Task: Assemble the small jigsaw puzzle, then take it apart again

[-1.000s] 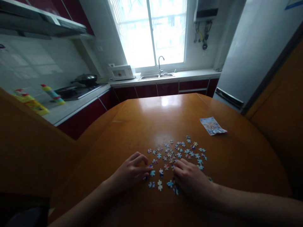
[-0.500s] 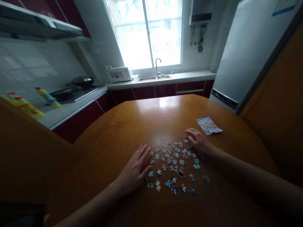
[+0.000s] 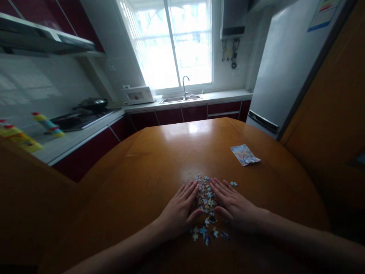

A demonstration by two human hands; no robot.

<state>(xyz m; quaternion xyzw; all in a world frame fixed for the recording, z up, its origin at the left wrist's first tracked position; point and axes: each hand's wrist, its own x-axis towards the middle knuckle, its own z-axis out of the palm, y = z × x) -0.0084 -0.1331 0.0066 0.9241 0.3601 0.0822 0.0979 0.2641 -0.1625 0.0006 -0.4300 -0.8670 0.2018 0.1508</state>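
Note:
Many small jigsaw puzzle pieces [image 3: 208, 198] lie bunched on the brown wooden table [image 3: 137, 182], in a narrow heap between my two hands. My left hand [image 3: 181, 209] rests along the heap's left side, fingers stretched out and thumb pointing inward. On the right side, my right hand [image 3: 232, 203] lies with its fingers extended, touching the edge of the heap. Both palms face down, and some pieces are hidden under the hands. A few loose pieces [image 3: 205, 234] sit nearer to me, and a joined-looking pair [image 3: 234, 183] lies beyond my right hand.
A creased picture sheet [image 3: 245, 154] lies on the table at the right. Behind the table are a counter with a sink [image 3: 181, 99], a white microwave [image 3: 139, 95], and a stove with a wok [image 3: 92, 103]. A fridge [image 3: 282, 68] stands at the right.
My hands have come together from both sides, and the spread-out puzzle pieces are now pushed into a narrower heap. The view has shifted slightly.

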